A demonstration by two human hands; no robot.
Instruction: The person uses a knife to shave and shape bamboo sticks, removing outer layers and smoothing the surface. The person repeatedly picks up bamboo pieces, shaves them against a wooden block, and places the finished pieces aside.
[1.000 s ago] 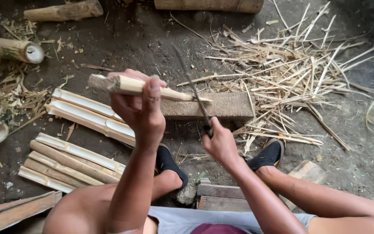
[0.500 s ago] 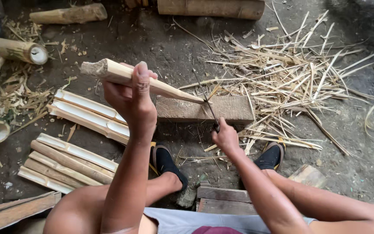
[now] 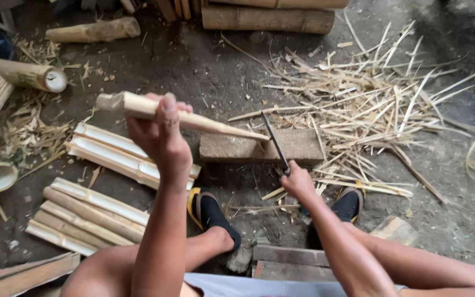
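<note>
My left hand [image 3: 160, 132] grips a split bamboo piece [image 3: 204, 122], holding it slanted with its pointed tip resting on a wooden block [image 3: 298, 147]. My right hand [image 3: 297, 182] holds a dark knife [image 3: 275, 142] by its handle. The blade points up and away, and its far end meets the tip of the bamboo over the block. Both of my feet, in black socks and sandals, rest on the ground just below the block.
Split bamboo slats [image 3: 111, 151] lie in two stacks at the left. A heap of thin shavings and strips [image 3: 369, 110] spreads to the right of the block. Round bamboo logs [image 3: 23, 74] lie at the far left and along the top [image 3: 270, 19].
My left hand has tilted the bamboo so its tip has come down onto the block. My right hand has shifted with the knife, whose blade now meets the bamboo tip.
</note>
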